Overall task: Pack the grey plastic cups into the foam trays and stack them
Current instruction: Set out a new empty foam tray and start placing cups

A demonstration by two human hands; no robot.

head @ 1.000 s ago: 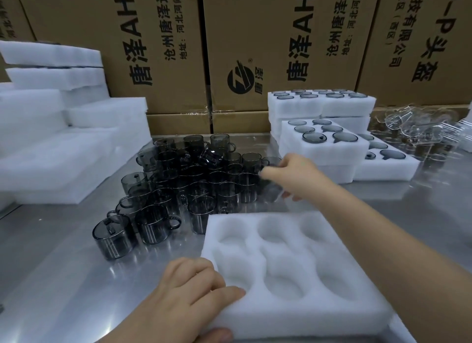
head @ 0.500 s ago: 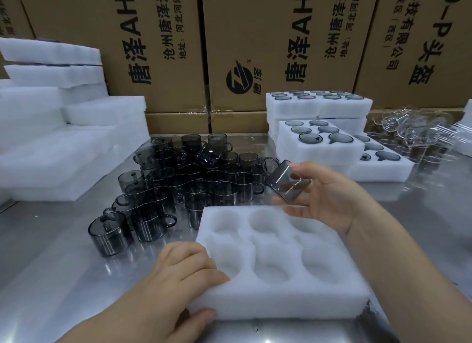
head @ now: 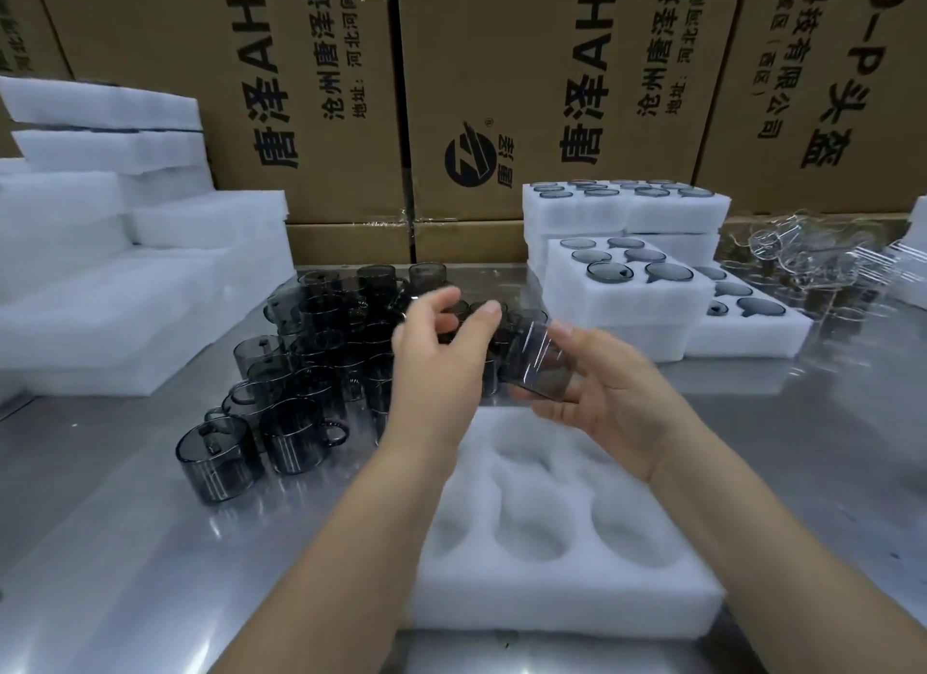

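Nearest, the white foam tray lies flat on the shiny steel bench, soft-edged, with round scooped pockets. Above the tray's far edge the right hand grips a smoky, see-through grey cup tipped on its side, fingers curled round its wall. The left hand hovers just left of it, fingers loosely spread, holding nothing. Beyond the tray to the left crowd the handled grey cups. Beyond to the right stand the packed trays in stacks, with bare foam slabs far left, clear cups far right and printed cardboard boxes behind all.
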